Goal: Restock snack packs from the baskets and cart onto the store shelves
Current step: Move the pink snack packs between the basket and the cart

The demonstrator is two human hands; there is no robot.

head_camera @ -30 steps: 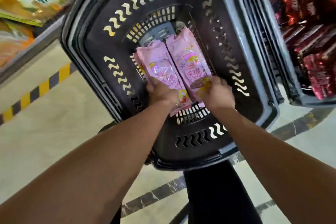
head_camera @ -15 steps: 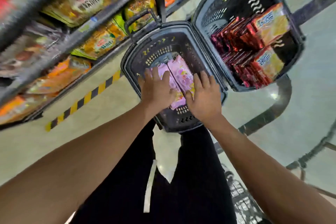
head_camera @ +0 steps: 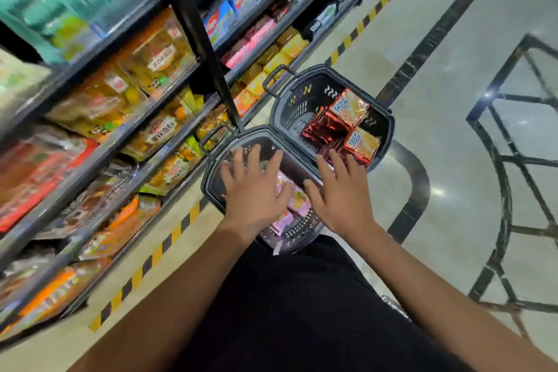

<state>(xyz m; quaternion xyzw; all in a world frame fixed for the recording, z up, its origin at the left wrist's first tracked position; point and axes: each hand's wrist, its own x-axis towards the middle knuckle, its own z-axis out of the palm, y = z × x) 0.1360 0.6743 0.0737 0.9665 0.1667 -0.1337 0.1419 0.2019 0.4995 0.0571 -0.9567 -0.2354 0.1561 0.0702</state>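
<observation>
Left grip: left hand spread wide, fingers straight, holding nothing, above near dark plastic basket.
Right grip: right hand likewise splayed, empty.
Stock: pink foil snack packs lying in basket bottom, between hands.
Risk: slick foil, several packs stacked; probable slip or spill during lift.
Hidden: pack count, hand-to-pack contact; blurred store shelves.

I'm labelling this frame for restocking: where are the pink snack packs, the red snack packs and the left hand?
pink snack packs (head_camera: pixel 297 201), head view, top face.
red snack packs (head_camera: pixel 321 127), head view, foil front.
left hand (head_camera: pixel 252 190), head view, back.
</observation>
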